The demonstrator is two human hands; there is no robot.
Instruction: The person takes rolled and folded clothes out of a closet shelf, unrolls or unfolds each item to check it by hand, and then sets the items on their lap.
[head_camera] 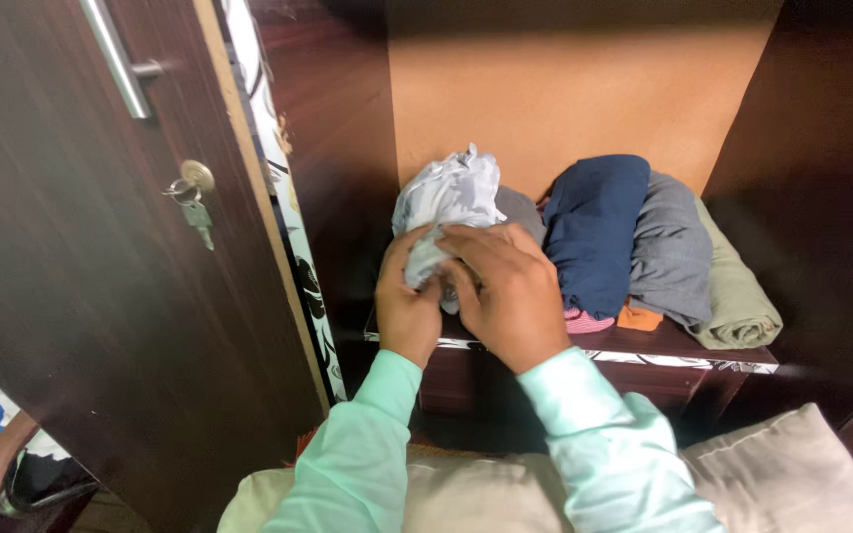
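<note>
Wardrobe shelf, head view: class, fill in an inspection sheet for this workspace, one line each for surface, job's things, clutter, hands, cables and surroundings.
Surface: dark wooden shelf with a shiny patterned front edge, inside an open wardrobe.
Job's things: crumpled pale blue-white cloth, at the left end of the shelf.
Clutter: rolled navy garment, grey garment, olive-beige garment, with pink and orange pieces beneath.
Hands: left hand and right hand both grip the cloth, fingers closed on its lower part.
Cables: nothing seen.
Surroundings: wardrobe door open at left, key in its lock; cushions below.
</note>
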